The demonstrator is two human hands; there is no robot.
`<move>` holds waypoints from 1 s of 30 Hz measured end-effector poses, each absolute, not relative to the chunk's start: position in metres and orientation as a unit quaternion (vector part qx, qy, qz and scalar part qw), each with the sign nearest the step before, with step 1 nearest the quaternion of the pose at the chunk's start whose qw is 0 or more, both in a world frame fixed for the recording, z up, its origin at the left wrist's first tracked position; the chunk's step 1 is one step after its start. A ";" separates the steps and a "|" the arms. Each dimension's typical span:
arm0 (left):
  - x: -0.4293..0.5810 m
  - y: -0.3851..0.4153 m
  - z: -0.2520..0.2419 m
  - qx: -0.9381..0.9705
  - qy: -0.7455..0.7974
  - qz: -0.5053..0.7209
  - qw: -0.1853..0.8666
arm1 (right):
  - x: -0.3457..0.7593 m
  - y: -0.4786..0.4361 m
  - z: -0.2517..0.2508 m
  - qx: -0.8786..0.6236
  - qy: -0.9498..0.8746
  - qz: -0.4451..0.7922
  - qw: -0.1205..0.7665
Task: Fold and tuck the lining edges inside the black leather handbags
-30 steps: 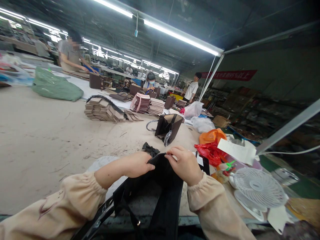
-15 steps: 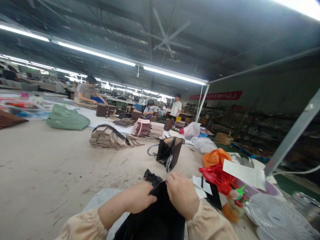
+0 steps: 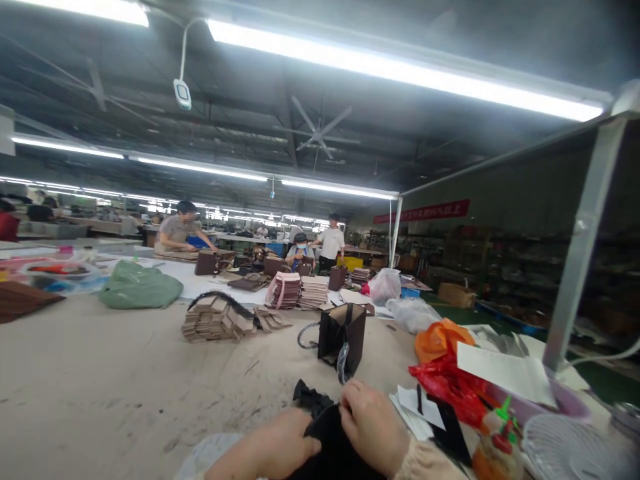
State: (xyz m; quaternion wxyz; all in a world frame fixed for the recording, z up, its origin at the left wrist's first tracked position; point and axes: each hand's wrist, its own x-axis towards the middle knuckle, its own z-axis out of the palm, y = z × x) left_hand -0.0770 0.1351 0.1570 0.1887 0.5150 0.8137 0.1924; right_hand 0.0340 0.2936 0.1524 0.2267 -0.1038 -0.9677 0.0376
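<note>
At the bottom edge, my left hand (image 3: 280, 445) and my right hand (image 3: 373, 423) both pinch the top edge of a black bag (image 3: 333, 447). Only the bag's upper rim shows; the remainder is cut off below. A small black ribbon bow (image 3: 310, 399) lies on the table just beyond my fingers. Farther out stands a dark brown paper bag (image 3: 341, 337), upright and open, with a cord handle at its left.
Stacks of flat brown bags (image 3: 217, 321) and pink-brown stacks (image 3: 295, 291) lie mid-table, a green sack (image 3: 140, 287) to the left. Red (image 3: 450, 387) and orange (image 3: 437, 337) plastic bags, papers, a bottle and a white fan (image 3: 570, 447) crowd the right. People work at far tables.
The view has tilted upward, so my hands and the black bag have slid to the bottom edge. Both hands keep their grip on the bag's rim.
</note>
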 end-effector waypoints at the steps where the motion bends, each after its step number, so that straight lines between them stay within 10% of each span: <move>1: -0.076 0.135 0.158 0.513 0.815 0.193 0.189 | 0.035 0.295 0.152 -0.104 -0.966 0.062 0.228; 16: -0.090 0.143 0.156 0.559 0.768 0.197 0.243 | 0.058 0.333 0.145 -0.154 -0.911 0.311 0.224; 30: -0.089 0.143 0.156 0.554 0.765 0.219 0.245 | 0.047 0.315 0.154 -0.032 -0.940 0.157 0.300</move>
